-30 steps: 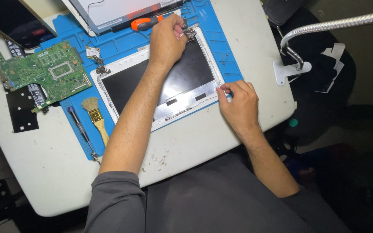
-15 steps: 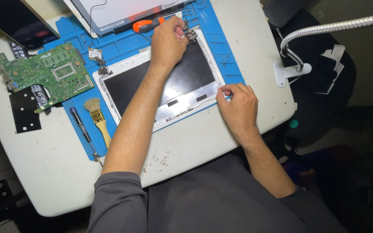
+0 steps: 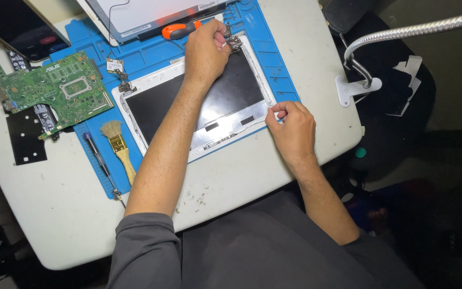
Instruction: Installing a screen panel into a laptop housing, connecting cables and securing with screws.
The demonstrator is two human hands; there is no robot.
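Observation:
A white laptop lid frame (image 3: 225, 127) with a dark inner panel lies on a blue work mat (image 3: 145, 56). My left hand (image 3: 205, 52) rests closed at the frame's far right corner, fingers on the metal hinge (image 3: 235, 40). My right hand (image 3: 291, 128) pinches the frame's near right corner between thumb and fingers.
A green circuit board (image 3: 54, 91) and a black sheet (image 3: 25, 136) lie at the left. A small brush (image 3: 118, 147) and a thin screwdriver (image 3: 98, 160) sit on the mat's near edge. An orange-handled screwdriver (image 3: 180, 29) lies beside a display panel (image 3: 151, 13). A gooseneck lamp arm (image 3: 402, 33) clamps at right.
The view has shifted slightly. Both hands stay at the same corners of the frame; the left hand's fingers have shifted a little on the hinge.

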